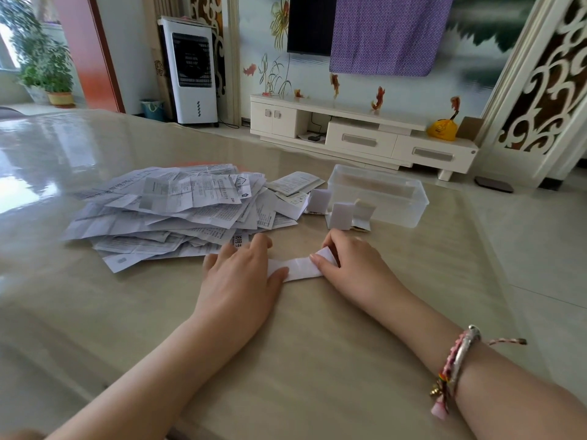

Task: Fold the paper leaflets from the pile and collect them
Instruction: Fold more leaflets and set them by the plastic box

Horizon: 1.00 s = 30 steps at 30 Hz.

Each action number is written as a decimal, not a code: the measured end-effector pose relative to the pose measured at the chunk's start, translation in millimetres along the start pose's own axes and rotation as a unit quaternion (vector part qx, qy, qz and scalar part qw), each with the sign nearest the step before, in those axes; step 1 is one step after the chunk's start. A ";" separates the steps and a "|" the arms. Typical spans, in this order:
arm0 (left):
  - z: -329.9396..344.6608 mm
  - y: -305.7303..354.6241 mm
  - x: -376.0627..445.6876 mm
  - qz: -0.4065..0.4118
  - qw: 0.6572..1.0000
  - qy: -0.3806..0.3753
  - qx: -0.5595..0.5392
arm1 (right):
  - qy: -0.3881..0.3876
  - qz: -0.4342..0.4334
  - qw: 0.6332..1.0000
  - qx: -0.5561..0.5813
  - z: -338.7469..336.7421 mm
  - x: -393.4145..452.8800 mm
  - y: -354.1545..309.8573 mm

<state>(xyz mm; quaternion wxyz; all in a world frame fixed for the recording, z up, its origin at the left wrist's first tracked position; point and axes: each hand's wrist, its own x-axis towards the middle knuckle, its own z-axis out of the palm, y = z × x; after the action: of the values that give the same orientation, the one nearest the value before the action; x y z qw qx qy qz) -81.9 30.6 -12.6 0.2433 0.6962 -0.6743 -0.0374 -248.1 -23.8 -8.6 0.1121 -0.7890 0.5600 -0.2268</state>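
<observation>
The table (317,360), a broad glossy beige surface, carried all task items. The pile (171,211) of unfolded printed leaflets occupied its left-centre area, loosely fanned and overlapping, with the near edge just beside the left hand, which probably kept the next sheet within easy reach. The clear plastic container (379,193) stood to the right of the pile, beyond the right hand; its interior appeared to hold no folded leaflets, though the transparent walls made this difficult to confirm. Several folded leaflets (341,214) stood or lay on the table directly in front of the container, outside it, so collection into the container appeared not yet done. The left hand (241,277) lay flat, palm down with fingers extended, pressing the left end of the leaflet strip (300,268) against the table; this likely anchored the paper while the crease was formed. The right hand (346,265) gripped the right end of the same strip, fingers curled round it with the end lifted and turned over, apparently in the course of folding it inward. The strip lay on the table between the two hands, near the front of the pile. A bracelet (457,360) encircled the right wrist.
</observation>
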 end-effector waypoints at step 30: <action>-0.4 -7.4 -6.9 0.031 0.999 0.005 0.039 | -0.016 -0.101 0.995 0.012 -15.2 -16.0 9.5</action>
<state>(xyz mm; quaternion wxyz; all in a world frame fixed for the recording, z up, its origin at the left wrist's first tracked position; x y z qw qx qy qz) -75.6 37.1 -17.0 0.2204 0.6841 -0.6953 -0.0004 -267.7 -11.0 -3.2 0.1066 -0.8437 0.4727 -0.2312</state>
